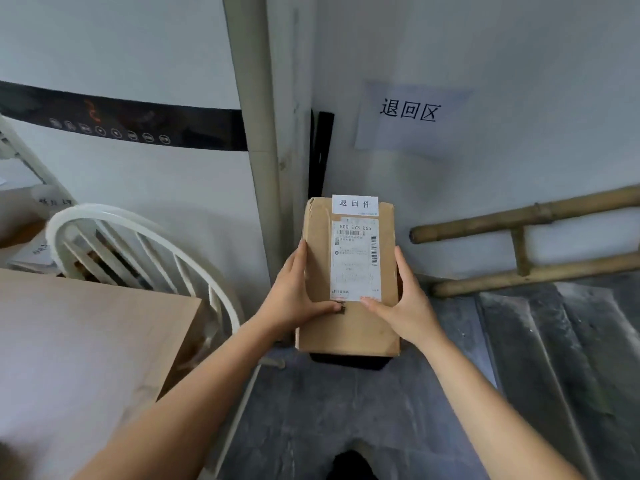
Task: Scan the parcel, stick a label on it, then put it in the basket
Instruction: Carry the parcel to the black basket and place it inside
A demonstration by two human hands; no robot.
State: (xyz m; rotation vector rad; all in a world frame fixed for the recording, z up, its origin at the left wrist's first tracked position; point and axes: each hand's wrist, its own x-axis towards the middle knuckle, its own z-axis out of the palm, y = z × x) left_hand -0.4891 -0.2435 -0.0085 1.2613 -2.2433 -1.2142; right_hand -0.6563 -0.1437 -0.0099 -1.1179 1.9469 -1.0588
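A brown cardboard parcel [349,327] is held out in front of me, flat face up, in the corner by the wall. My left hand [298,296] grips its left edge and my right hand [405,299] grips its right edge, thumbs on top. A white shipping label with barcodes [356,261] covers its middle, and a smaller white sticker with black characters [355,204] sits at its far end. Something black [349,361] shows just under the parcel's near edge; I cannot tell what it is.
A white wire chair back [145,251] and a pale wooden table [79,344] are at left. A paper sign [410,114] hangs on the wall above. A bamboo ladder [526,244] leans at right. Grey floor and steps [554,341] lie below.
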